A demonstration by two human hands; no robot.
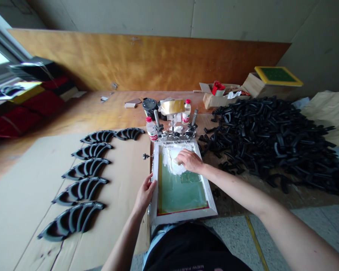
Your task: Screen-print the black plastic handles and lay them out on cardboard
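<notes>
A screen printing frame (184,216) with a green mesh lies in front of me, clamped at its far end to a metal hinge fixture (175,136). White ink (171,155) is smeared over the far part of the mesh. My right hand (190,161) is closed above this ink, around a small pale squeegee (177,161) mostly hidden by the fingers. My left hand (145,192) grips the left side of the frame, thumb near its edge and the other fingers partly out of sight.
Curved black parts (84,188) stand in rows on cardboard at left. A large heap of black pieces (260,135) covers the right side. Behind the fixture are red-capped bottles (187,112) and a dark tub (150,107). An open carton (214,101) sits farther right.
</notes>
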